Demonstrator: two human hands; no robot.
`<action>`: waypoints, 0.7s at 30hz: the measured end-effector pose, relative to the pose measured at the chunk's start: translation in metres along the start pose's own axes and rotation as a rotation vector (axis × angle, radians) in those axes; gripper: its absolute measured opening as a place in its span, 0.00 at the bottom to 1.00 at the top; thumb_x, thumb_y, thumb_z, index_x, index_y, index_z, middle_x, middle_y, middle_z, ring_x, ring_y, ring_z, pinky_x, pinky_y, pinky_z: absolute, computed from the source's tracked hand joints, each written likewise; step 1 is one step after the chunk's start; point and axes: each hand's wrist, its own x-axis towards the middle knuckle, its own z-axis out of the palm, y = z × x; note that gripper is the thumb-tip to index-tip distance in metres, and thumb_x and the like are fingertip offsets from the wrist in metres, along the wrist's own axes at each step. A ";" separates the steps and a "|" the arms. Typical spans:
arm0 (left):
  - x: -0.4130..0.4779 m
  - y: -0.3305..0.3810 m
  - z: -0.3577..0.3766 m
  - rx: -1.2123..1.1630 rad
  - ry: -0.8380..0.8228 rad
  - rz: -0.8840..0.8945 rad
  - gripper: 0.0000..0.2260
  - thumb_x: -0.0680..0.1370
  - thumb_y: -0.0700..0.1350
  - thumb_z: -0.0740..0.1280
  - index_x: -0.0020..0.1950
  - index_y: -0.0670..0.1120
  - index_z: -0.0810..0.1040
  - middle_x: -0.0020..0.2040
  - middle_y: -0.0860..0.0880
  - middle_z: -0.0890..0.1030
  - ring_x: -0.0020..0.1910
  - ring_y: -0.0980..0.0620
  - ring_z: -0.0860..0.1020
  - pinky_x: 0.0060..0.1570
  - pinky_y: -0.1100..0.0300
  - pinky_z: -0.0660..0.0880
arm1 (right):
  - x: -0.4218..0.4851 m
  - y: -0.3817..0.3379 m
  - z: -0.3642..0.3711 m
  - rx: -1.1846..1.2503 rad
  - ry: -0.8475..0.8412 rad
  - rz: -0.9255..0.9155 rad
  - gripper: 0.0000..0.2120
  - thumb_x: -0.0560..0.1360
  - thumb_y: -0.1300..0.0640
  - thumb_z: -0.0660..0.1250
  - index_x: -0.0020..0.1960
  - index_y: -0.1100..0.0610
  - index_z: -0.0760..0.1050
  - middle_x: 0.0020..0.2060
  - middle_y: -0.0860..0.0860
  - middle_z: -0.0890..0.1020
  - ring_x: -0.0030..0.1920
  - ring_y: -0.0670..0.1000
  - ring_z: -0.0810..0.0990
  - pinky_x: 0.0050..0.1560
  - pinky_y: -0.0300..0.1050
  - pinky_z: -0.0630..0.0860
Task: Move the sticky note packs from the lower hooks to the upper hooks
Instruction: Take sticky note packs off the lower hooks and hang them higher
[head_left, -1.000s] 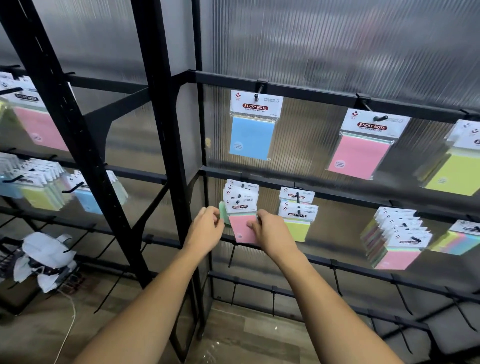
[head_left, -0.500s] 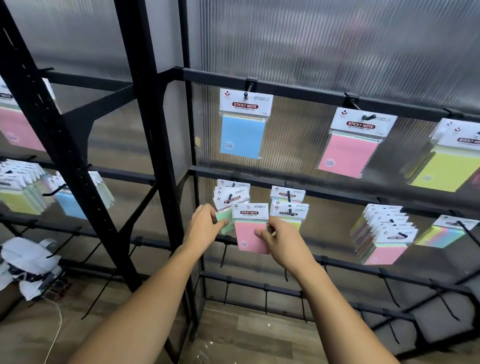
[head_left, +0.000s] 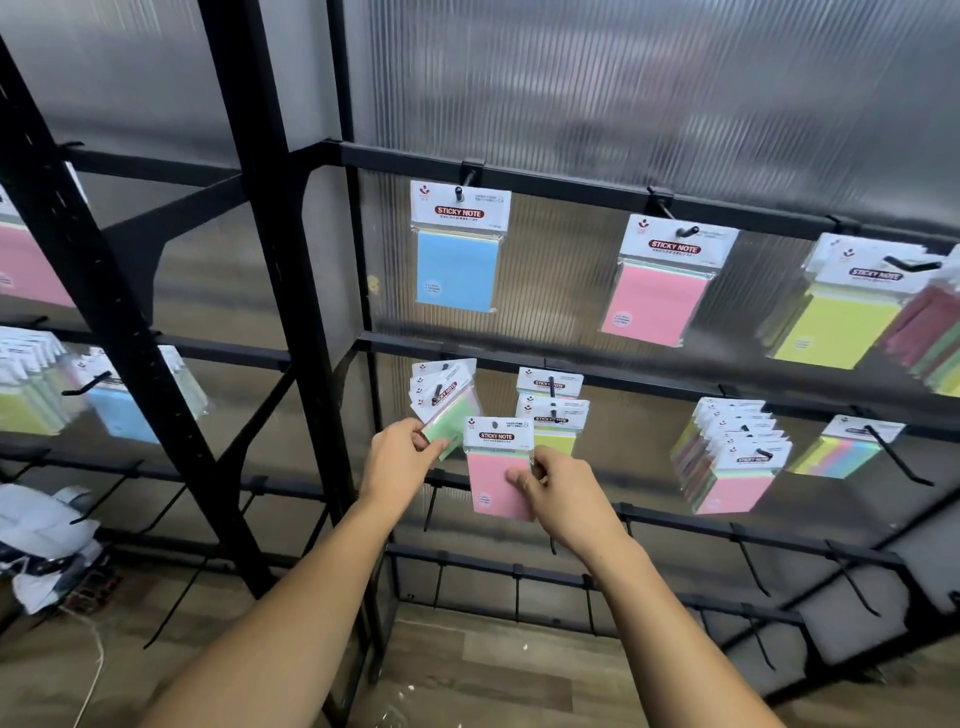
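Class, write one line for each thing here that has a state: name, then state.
loose pink pack: off any hook, upright
green pack: tilted, on lower hook
blue pack: hanging on upper hook
upper pink pack: hanging on upper hook
yellow packs: hanging on lower hook
left hand: grips green pack
right hand: pinches loose pink pack

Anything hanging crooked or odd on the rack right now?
Yes: the bunch of packs on the lower left hook hangs tilted, where the left hand pinches the lower corner of the front green pack. The pink pack in the right hand is off any hook, upright.
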 end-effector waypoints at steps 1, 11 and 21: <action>-0.002 0.001 0.002 -0.001 0.015 -0.006 0.10 0.73 0.48 0.74 0.40 0.43 0.77 0.38 0.48 0.79 0.38 0.49 0.77 0.36 0.55 0.72 | -0.001 0.002 0.000 0.002 0.005 -0.001 0.16 0.79 0.55 0.66 0.35 0.49 0.65 0.31 0.43 0.71 0.32 0.42 0.69 0.32 0.29 0.67; -0.015 0.006 0.005 -0.033 0.024 -0.056 0.10 0.76 0.46 0.70 0.48 0.47 0.70 0.42 0.48 0.77 0.41 0.48 0.76 0.35 0.58 0.67 | -0.014 0.006 -0.004 -0.014 0.023 0.000 0.11 0.79 0.54 0.65 0.39 0.52 0.68 0.32 0.43 0.71 0.33 0.41 0.69 0.33 0.29 0.68; -0.020 0.009 -0.003 -0.042 -0.073 -0.017 0.07 0.79 0.42 0.63 0.56 0.42 0.70 0.47 0.45 0.77 0.40 0.49 0.73 0.35 0.58 0.66 | -0.018 0.001 -0.003 0.012 0.026 -0.017 0.08 0.80 0.53 0.65 0.52 0.58 0.76 0.40 0.48 0.76 0.38 0.48 0.72 0.32 0.35 0.65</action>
